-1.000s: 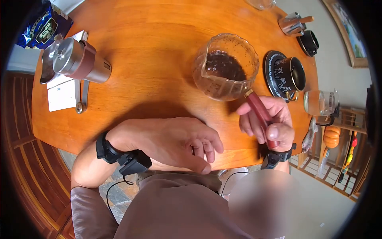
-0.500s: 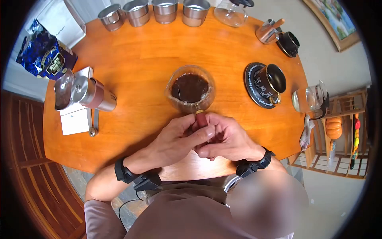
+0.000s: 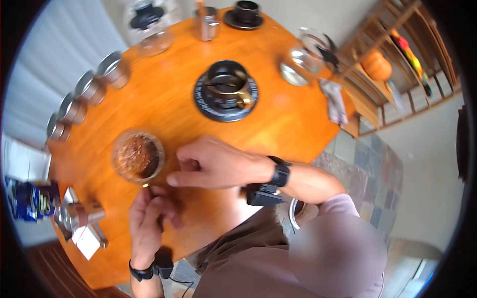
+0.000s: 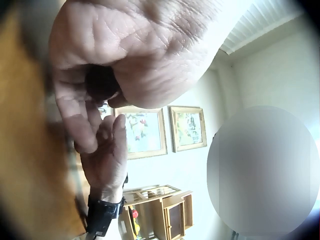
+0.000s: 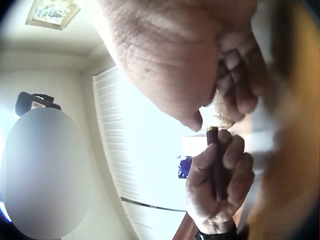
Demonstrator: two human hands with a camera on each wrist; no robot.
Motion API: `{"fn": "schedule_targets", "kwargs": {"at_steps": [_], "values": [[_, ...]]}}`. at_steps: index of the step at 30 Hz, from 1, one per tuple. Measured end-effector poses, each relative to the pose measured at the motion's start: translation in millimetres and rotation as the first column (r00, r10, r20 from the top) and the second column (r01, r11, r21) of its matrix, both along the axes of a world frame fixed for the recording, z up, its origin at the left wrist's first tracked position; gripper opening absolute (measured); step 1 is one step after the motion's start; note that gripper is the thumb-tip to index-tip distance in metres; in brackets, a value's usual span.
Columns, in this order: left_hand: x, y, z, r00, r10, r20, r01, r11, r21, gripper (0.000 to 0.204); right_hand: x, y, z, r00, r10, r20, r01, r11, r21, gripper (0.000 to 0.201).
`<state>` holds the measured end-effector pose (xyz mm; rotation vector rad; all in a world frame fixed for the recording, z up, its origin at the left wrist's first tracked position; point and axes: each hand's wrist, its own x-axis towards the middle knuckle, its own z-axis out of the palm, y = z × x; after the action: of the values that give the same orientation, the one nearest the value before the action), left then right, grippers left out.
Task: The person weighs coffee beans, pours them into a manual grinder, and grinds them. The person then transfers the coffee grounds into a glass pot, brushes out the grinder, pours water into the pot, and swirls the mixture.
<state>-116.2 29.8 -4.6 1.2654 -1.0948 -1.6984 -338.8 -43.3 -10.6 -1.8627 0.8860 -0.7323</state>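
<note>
In the head view my left hand (image 3: 149,218) grips the dark red-brown handle (image 5: 216,170) of a glass pot (image 3: 119,164), which holds dark liquid. The right wrist view shows the left fingers wrapped round that handle. My right hand (image 3: 218,164) hovers just right of the pot, fingers loosely bent, holding nothing. Beyond the right hand stands a black cup (image 3: 226,82) with a gold handle on a black saucer (image 3: 201,102) with white lettering. The left wrist view has the left palm close up, with the right hand past its fingertips.
Several metal cups (image 3: 89,88) line the table's left edge. A hand grinder (image 3: 82,216) and a blue bag (image 3: 32,201) are at lower left. A glass jug (image 3: 300,64) and a cloth (image 3: 333,102) stand and lie at the right edge. Another black cup (image 3: 246,11) is at the back.
The handle has passed from the right hand, through both hands, to the left. The right hand has come away from it. The head view has swung to the right.
</note>
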Motion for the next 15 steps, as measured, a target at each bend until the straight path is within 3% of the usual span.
{"fn": "schedule_targets", "kwargs": {"at_steps": [1, 2, 3, 4, 5, 7, 8, 9, 11, 12, 14, 15], "values": [[3, 0, 2, 0.997, 0.055, -0.053, -0.056, 0.998, -0.003, 0.016, -2, -3, 0, 0.993, -0.116, -0.028, 0.111, 0.984, -0.136, 0.043], [7, -1, 3, 0.988, 0.114, -0.103, -0.114, 0.993, -0.002, 0.015, -3, -5, -2, 0.986, -0.160, -0.034, 0.154, 0.978, -0.140, 0.043], [9, -3, 2, 0.992, 0.068, -0.104, -0.068, 0.998, 0.001, 0.015, -4, -6, -6, 0.989, -0.129, 0.076, 0.135, 0.987, -0.091, 0.043], [12, -5, 2, 0.977, 0.126, -0.172, -0.122, 0.992, 0.036, 0.014, -4, -8, -9, 0.978, -0.094, 0.189, 0.106, 0.993, -0.052, 0.043], [16, -7, 0, 0.953, 0.191, -0.235, -0.179, 0.981, 0.072, 0.013, -2, -7, -11, 0.974, -0.127, 0.187, 0.139, 0.989, -0.057, 0.043], [22, -10, -12, 0.945, 0.209, -0.251, -0.200, 0.978, 0.061, 0.009, 4, 0, -13, 0.923, -0.029, 0.384, 0.152, 0.944, -0.293, 0.040], [22, -11, -11, 0.946, 0.190, -0.262, -0.183, 0.982, 0.048, 0.010, 0, 0, -13, 0.938, 0.157, 0.309, -0.049, 0.943, -0.328, 0.031], [22, -11, -10, 0.947, 0.175, -0.271, -0.171, 0.985, 0.038, 0.012, 3, 3, -13, 0.939, 0.146, 0.310, -0.036, 0.942, -0.332, 0.031], [18, -11, -8, 0.946, 0.181, -0.269, -0.175, 0.983, 0.047, 0.010, 15, 8, -15, 0.918, 0.120, 0.378, 0.110, 0.838, -0.534, 0.034], [16, -11, -7, 0.943, 0.199, -0.267, -0.190, 0.980, 0.061, 0.009, 17, 8, -15, 0.918, 0.122, 0.377, 0.109, 0.837, -0.536, 0.034], [17, -11, -9, 0.943, 0.201, -0.266, -0.187, 0.979, 0.077, 0.008, 22, 10, -15, 0.897, -0.048, 0.440, 0.316, 0.766, -0.560, 0.047], [17, -11, -10, 0.943, 0.198, -0.269, -0.180, 0.979, 0.092, 0.008, 23, 11, -16, 0.897, -0.049, 0.440, 0.316, 0.767, -0.559, 0.047]]}}
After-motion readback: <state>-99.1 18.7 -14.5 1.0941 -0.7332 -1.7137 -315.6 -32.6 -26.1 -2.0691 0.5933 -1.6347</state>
